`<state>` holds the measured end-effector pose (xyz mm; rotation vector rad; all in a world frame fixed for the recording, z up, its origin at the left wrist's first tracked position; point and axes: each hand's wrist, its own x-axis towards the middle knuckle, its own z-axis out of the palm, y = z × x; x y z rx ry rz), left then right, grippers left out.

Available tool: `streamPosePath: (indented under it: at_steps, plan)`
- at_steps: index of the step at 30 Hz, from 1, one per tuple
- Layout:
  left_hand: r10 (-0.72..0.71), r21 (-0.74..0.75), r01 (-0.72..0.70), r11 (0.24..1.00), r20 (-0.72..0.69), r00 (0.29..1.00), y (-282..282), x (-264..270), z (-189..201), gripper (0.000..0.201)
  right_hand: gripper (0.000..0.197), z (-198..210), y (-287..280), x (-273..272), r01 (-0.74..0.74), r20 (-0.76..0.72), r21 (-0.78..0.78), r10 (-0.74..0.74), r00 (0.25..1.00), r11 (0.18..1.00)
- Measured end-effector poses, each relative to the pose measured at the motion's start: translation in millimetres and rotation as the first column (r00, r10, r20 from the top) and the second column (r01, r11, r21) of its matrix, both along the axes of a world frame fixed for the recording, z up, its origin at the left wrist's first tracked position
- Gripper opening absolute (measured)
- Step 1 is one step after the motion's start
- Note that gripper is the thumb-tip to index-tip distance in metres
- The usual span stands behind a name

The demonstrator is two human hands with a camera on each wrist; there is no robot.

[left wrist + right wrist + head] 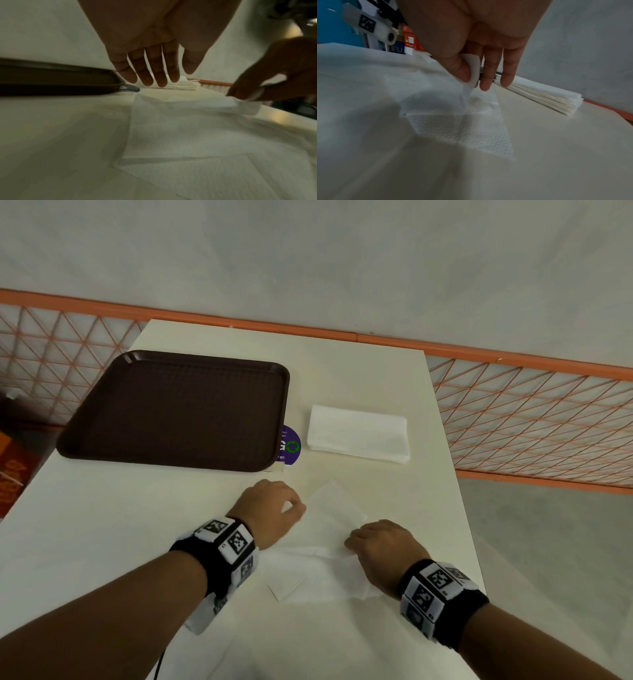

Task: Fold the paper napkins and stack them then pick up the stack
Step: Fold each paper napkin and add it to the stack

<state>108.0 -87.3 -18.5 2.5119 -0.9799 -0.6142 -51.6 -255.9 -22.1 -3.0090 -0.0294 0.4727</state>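
My right hand (471, 56) pinches a corner of the open napkin (464, 129) between thumb and finger, lifting it. My left hand (150, 56) hovers spread over its far edge (not touching). Beyond it lies the napkin pile (358, 438).

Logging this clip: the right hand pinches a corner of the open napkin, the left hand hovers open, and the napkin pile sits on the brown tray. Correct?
One error: the napkin pile lies on the table, right of the brown tray, as the head view shows. Right hand pinching the open napkin and open left hand are correct.
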Motion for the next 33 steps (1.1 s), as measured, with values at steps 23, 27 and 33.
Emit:
streamPosePath:
  at_steps: [23,27,33]
  plan:
    - [-0.428,0.341,0.416,0.843,-0.044,0.903,-5,-39,-8,0.047,0.038,-12,13,1,0.384,-0.188,0.116,-0.359,0.914,0.916]
    - [-0.464,0.355,0.435,0.827,-0.005,0.886,-4,-40,-12,0.049,0.044,-15,18,3,0.375,-0.169,0.068,-0.36,0.918,0.925]
    - [-0.534,0.34,0.493,0.801,0.036,0.844,3,-32,-17,0.057,0.04,-19,17,2,0.363,-0.118,0.025,-0.358,0.926,0.932]
